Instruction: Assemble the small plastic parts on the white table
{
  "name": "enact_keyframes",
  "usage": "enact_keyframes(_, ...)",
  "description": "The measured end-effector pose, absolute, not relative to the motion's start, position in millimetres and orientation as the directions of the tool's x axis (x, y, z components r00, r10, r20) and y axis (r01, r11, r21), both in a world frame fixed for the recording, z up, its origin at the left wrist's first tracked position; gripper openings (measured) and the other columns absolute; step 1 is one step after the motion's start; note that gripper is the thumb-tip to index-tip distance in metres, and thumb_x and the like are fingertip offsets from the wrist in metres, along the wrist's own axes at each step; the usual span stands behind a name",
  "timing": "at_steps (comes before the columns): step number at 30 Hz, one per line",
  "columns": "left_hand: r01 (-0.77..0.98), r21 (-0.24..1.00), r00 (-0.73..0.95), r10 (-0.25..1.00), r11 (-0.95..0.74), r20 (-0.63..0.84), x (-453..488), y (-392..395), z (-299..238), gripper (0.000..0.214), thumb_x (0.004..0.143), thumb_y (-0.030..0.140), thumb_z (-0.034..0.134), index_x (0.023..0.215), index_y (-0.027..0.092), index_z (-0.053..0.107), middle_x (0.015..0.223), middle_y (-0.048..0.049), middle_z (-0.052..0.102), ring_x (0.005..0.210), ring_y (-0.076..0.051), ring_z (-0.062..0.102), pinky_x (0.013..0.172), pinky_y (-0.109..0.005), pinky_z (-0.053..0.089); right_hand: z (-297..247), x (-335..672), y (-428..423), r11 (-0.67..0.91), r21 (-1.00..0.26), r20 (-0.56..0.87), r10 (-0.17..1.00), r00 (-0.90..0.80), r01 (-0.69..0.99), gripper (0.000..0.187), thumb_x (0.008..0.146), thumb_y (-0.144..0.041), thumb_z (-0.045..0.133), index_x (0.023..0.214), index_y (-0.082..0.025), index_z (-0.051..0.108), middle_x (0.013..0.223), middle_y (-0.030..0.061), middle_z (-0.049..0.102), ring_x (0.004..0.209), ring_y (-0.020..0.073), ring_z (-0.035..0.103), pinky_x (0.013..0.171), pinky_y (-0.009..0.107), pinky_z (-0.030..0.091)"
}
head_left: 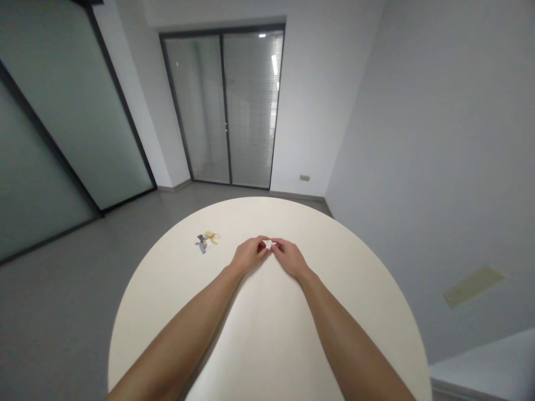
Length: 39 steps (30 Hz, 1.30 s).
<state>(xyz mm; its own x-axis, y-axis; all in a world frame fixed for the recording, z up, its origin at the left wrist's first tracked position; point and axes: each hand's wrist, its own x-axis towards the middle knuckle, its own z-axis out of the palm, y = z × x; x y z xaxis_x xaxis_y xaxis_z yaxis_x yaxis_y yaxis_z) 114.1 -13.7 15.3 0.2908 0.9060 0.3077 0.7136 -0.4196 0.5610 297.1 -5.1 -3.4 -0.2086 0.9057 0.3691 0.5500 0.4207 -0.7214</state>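
Both my arms reach out over a round white table (259, 345). Between my fingertips is a small white piece (268, 244), too small to tell its kind. My left hand (251, 253) pinches it from the left side. From the right, my right hand (290, 256) grips its other edge, with the fingers closed. The hands almost meet, low over the tabletop. To the left of my left hand lies a loose pile of small grey, yellow and white pieces (208, 241), apart from my fingers.
Past the table's far edge stands a glass double door (225, 111) with a dark frame. Frosted glass panels (62, 100) line the left side over a grey floor (71, 312). A plain wall (451, 139) rises close on the right, with a tan strip (474, 285) low on it.
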Motion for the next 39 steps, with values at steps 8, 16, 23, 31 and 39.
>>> enact_keyframes(8, 0.71, 0.552, 0.296, 0.896, -0.438, 0.33, 113.7, -12.3, 13.4, 0.034, 0.088, 0.037, 0.058, 0.12, 0.027, 0.063, 0.093, -0.0001, 0.072, 0.083, -0.016, 0.064, 0.072, -0.026, 0.046, -3.2, 297.1, -4.4, 0.423, -0.722, 0.365, 0.905, -0.217, 0.548, 0.031, 0.089, -0.031, 0.052, 0.112, -0.023, 0.071, 0.093, 0.0042, 0.074, 0.081, 0.019, 0.065, 0.079, 0.031, 0.05)
enact_keyframes(16, 0.711, 0.544, 0.304, 0.892, -0.446, 0.334, 113.8, -12.0, 12.4, 0.034, 0.088, 0.036, 0.057, 0.12, 0.027, 0.063, 0.093, 0.0001, 0.072, 0.084, -0.016, 0.064, 0.071, -0.026, 0.045, -2.3, 296.7, -5.5, 0.419, -0.727, 0.364, 0.907, -0.211, 0.544, 0.031, 0.089, -0.031, 0.052, 0.112, -0.023, 0.071, 0.097, 0.0048, 0.074, 0.085, 0.0198, 0.065, 0.081, 0.032, 0.05)
enact_keyframes(23, 0.722, 0.536, 0.299, 0.896, -0.437, 0.329, 114.9, -12.7, 12.5, 0.032, 0.088, 0.037, 0.057, 0.118, 0.027, 0.064, 0.092, 0.0002, 0.072, 0.082, -0.016, 0.063, 0.069, -0.026, 0.044, -0.6, 297.4, -6.7, 0.406, -0.728, 0.345, 0.913, -0.217, 0.553, 0.032, 0.09, -0.03, 0.051, 0.115, -0.021, 0.07, 0.099, 0.0057, 0.074, 0.085, 0.0196, 0.066, 0.081, 0.032, 0.049)
enact_keyframes(31, 0.734, 0.529, 0.295, 0.901, -0.426, 0.317, 115.7, -12.3, 11.0, 0.033, 0.088, 0.037, 0.057, 0.119, 0.028, 0.063, 0.091, 0.0006, 0.071, 0.082, -0.016, 0.062, 0.068, -0.025, 0.043, 0.7, 298.2, -7.4, 0.414, -0.712, 0.346, 0.91, -0.229, 0.567, 0.032, 0.09, -0.027, 0.052, 0.115, -0.022, 0.07, 0.101, 0.0047, 0.074, 0.087, 0.0186, 0.065, 0.085, 0.032, 0.048)
enact_keyframes(39, 0.728, 0.525, 0.306, 0.894, -0.442, 0.328, 115.7, -12.7, 10.7, 0.032, 0.088, 0.036, 0.057, 0.118, 0.029, 0.064, 0.089, 0.0009, 0.071, 0.081, -0.016, 0.062, 0.067, -0.025, 0.041, 0.1, 299.7, -7.5, 0.417, -0.712, 0.35, 0.908, -0.229, 0.565, 0.032, 0.09, -0.028, 0.052, 0.116, -0.022, 0.07, 0.103, 0.0051, 0.074, 0.089, 0.0196, 0.066, 0.085, 0.032, 0.049)
